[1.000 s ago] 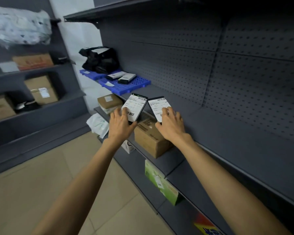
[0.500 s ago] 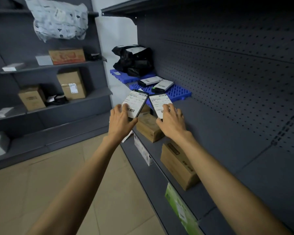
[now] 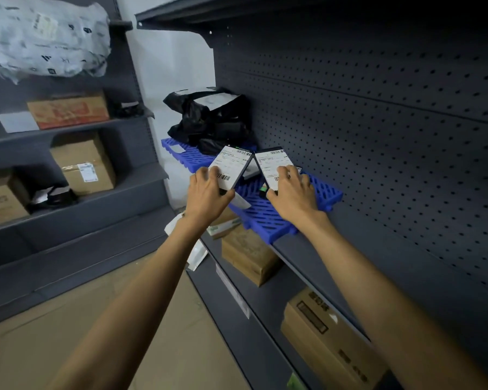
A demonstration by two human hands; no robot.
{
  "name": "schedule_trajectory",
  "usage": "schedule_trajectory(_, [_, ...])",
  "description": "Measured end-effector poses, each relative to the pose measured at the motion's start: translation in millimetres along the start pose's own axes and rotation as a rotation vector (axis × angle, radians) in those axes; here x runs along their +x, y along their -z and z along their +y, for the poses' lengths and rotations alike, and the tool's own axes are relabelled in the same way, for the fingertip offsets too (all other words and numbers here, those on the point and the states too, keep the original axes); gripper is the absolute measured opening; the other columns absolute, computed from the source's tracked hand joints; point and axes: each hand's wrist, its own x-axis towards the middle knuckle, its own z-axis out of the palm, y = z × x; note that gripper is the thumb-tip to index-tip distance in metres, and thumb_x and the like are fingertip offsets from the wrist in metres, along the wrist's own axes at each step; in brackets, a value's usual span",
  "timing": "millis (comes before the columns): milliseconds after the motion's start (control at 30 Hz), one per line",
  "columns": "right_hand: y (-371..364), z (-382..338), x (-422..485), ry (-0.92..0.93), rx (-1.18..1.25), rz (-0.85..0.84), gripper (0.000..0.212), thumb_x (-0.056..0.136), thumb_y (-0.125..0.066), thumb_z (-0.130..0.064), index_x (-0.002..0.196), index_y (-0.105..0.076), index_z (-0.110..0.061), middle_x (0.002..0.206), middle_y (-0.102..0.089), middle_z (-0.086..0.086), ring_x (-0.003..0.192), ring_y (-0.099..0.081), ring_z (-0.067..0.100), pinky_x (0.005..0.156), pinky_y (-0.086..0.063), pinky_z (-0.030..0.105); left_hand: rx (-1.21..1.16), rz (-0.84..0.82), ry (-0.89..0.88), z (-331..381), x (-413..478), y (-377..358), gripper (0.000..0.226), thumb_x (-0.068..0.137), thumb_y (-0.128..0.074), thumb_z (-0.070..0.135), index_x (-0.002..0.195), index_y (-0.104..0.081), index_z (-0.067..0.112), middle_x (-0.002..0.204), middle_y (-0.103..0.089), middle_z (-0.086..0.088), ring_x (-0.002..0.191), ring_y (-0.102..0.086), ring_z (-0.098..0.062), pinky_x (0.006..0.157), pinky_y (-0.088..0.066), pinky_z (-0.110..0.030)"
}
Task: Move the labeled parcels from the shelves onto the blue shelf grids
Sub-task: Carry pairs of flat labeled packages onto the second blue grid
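Two blue shelf grids [image 3: 265, 218] lie on the grey shelf [image 3: 364, 249], with a black bag [image 3: 209, 122] on the far one. Over the near grid, the left hand [image 3: 206, 198] grips the left parcel [image 3: 233, 161], and the right hand [image 3: 293, 198] grips the right parcel [image 3: 271, 164]. Their white labels show barcodes; the words look too blurry to read.

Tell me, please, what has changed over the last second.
The left hand and right hand have carried the left parcel and right parcel forward along the shelf: a second ago they were short of the blue grid, now they reach it. Nothing was taken or let go; each hand grips its parcel as before. The black bag stays on the far grid.
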Motion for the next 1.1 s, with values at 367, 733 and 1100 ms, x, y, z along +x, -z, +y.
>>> schedule_trajectory(367, [-50,-12,108,-0.325,-0.042,0.019,0.059,0.099,-0.045,-0.036,0.149,-0.028,-0.011,0.152,-0.03,0.01,0.133,-0.031,0.042,0.106,-0.033,0.049,-0.029,-0.227,-0.232,-35,157,-61,0.063,0.089,-0.061,0.044,0.138,-0.041,0.009,0.14,-0.038,-0.019,0.126,-0.036,-0.038,0.104,-0.033,-0.044])
schedule_trajectory(733, [-82,-28,130,-0.5,-0.016,0.031,0.065,0.097,-0.044,-0.054,0.146,-0.033,-0.012,0.149,-0.034,0.009,0.133,-0.032,0.042,0.102,-0.039,0.047,-0.115,-0.391,-0.326,-22,205,-107,0.068,0.091,-0.058,0.047,0.143,-0.037,0.009,0.14,-0.038,-0.021,0.13,-0.032,-0.039,0.108,-0.031,-0.045])
schedule_trajectory(1100, [-61,-26,71,-0.524,-0.062,0.066,0.058,0.101,-0.049,-0.037,0.148,-0.03,-0.01,0.15,-0.031,0.011,0.133,-0.036,0.035,0.098,-0.045,0.045,-0.094,-0.404,-0.606,-13,194,-100,0.055,0.099,-0.047,0.04,0.144,-0.04,0.008,0.149,-0.035,-0.018,0.134,-0.031,-0.04,0.112,-0.029,-0.045])
